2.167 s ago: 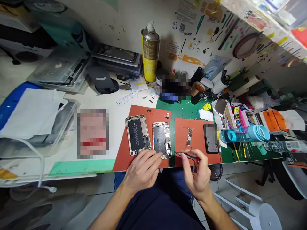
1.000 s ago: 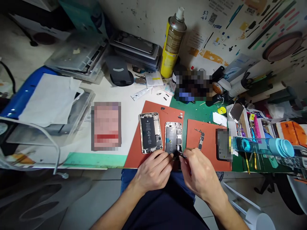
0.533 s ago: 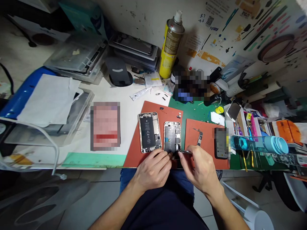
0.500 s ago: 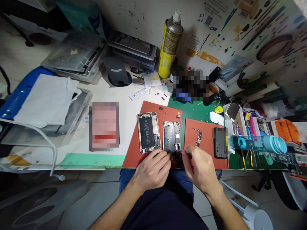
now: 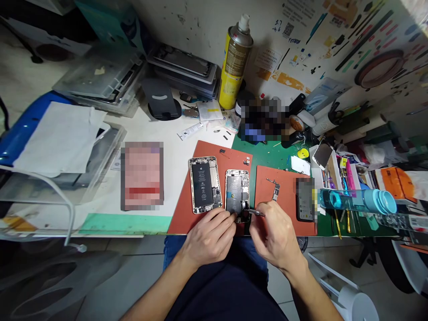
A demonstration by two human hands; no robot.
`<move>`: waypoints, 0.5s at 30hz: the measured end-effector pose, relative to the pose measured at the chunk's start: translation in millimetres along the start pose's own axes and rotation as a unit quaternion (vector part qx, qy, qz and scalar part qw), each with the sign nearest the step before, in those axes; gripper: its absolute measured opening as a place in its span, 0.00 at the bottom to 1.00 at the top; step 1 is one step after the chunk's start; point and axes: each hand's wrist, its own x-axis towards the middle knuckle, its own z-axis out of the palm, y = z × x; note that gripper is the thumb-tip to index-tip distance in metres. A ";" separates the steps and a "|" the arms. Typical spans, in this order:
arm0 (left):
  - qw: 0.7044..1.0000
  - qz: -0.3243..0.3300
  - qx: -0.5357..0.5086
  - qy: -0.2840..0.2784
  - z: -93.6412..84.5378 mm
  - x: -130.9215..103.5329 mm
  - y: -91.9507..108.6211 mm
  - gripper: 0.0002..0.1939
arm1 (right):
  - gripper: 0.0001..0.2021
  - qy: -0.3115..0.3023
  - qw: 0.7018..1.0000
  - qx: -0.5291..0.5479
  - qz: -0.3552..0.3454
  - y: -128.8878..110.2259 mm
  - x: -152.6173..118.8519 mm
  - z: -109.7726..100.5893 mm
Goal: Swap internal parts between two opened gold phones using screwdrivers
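Observation:
Two opened phones lie on a red-brown mat [image 5: 180,218]: a larger one [image 5: 203,185] on the left and a smaller one [image 5: 236,191] on the right, with batteries and inner parts showing. My left hand [image 5: 212,236] rests at their lower edges, fingers bent together, its fingertips at the smaller phone's lower left corner. My right hand [image 5: 276,232] is closed on a thin dark metal tool [image 5: 256,212], whose tip reaches the smaller phone's lower right part. Beyond that hand, a bare logic board [image 5: 276,189] lies on a second red-brown mat [image 5: 261,178].
A lit phone [image 5: 305,200] and a blue bottle [image 5: 361,200] lie at the right. Tool trays [image 5: 329,171] stand behind the bottle. At the back are a yellow spray can [image 5: 234,64] and a black stand [image 5: 162,100]. Plastic cases [image 5: 96,76] are piled at the left.
The dark tool in my right hand now shows clearly, pointing left over the smaller phone. My left hand keeps its place by the phones. The whole view has shifted slightly.

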 end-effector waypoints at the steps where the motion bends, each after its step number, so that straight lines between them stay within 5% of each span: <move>1: 1.000 -0.002 -0.003 -0.002 0.0 -0.4 0.0 0.15 | 0.06 0.005 1.000 -0.001 0.002 0.0 -0.4 0.2; 11: 1.000 0.005 0.009 0.003 -1.3 2.8 -0.3 0.14 | 0.05 0.062 0.997 0.004 0.043 0.4 -11.9 6.9; 15: 1.000 0.013 0.016 0.002 -1.5 3.0 -0.6 0.15 | 0.07 0.135 0.979 0.062 0.140 2.7 -26.0 2.8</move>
